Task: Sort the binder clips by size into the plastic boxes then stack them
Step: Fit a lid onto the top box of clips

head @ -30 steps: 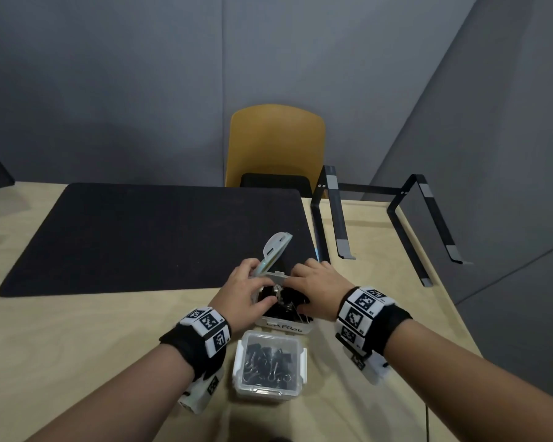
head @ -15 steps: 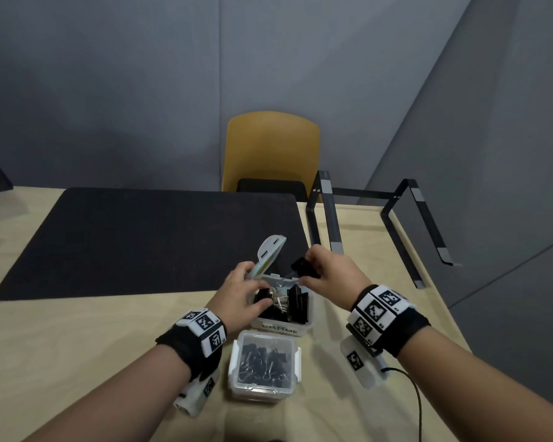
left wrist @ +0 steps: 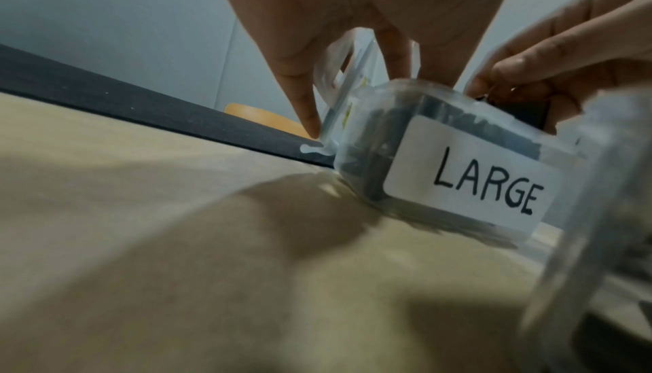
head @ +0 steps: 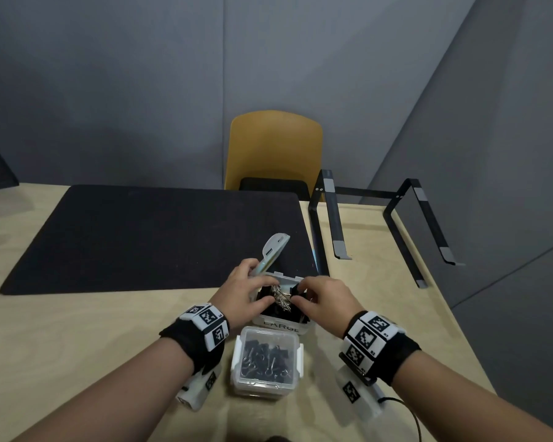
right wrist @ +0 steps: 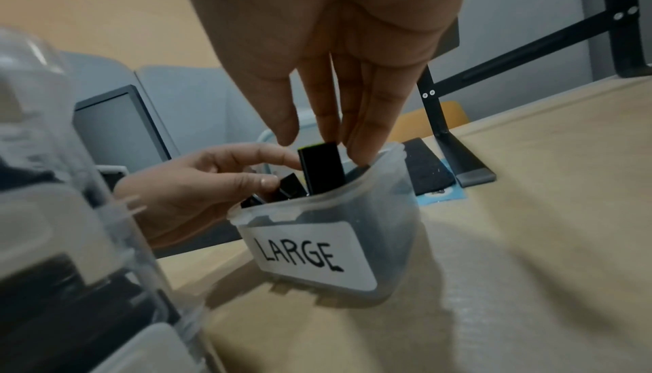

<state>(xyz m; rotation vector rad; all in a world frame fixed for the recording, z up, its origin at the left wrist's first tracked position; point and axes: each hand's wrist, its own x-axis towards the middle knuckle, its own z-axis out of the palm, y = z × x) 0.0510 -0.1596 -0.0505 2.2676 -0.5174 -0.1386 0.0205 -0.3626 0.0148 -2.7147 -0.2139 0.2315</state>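
Stiffness likely in black metal binder clip (right wrist: 323, 168), centre frame in translucent plastic LARGE box (right wrist: 317, 242): right hand (right wrist: 331, 52) pinches its flat sides, left hand (right wrist: 197, 189) grasps neighbouring clips.

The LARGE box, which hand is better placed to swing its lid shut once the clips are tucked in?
Left, probably. The left hand sits at the LARGE box right beside the raised lid on its far-left side. The right hand is busy over an upright black clip sticking above the rim.
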